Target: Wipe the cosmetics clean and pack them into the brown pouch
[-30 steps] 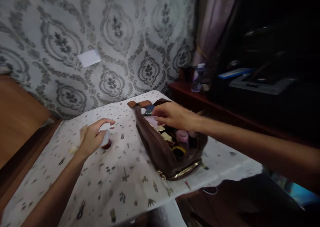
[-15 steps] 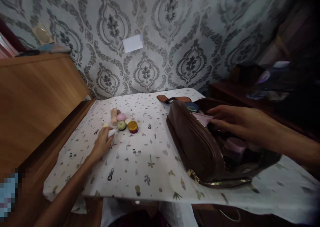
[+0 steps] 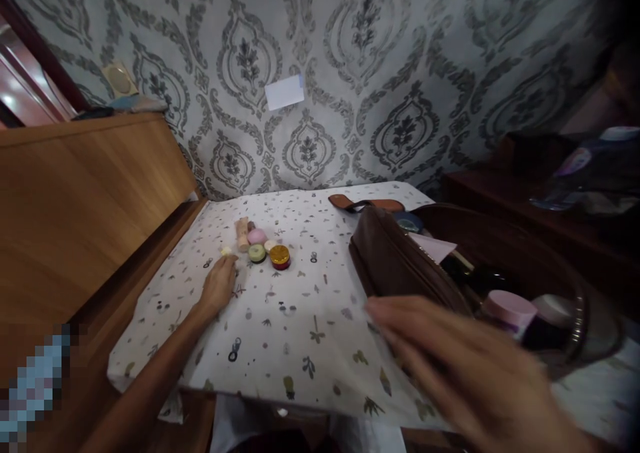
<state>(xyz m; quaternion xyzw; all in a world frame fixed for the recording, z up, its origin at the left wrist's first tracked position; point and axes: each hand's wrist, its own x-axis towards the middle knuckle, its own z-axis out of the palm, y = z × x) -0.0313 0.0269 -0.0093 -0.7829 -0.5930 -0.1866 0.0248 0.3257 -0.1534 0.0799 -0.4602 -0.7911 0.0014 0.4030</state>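
- Left hand [image 3: 219, 285] lay beside jars [image 3: 257, 254] on the tabletop [image 3: 280, 336] (its grip impossible to tell).
- Right hand [image 3: 475, 366] stretched open before the bag [image 3: 390, 260].
- Placing seemed underway; picking more called for closing that hand.

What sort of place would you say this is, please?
Probably a room in a home, judging by the ornately patterned wallpaper, the printed tablecloth and the open brown bag with small containers inside.
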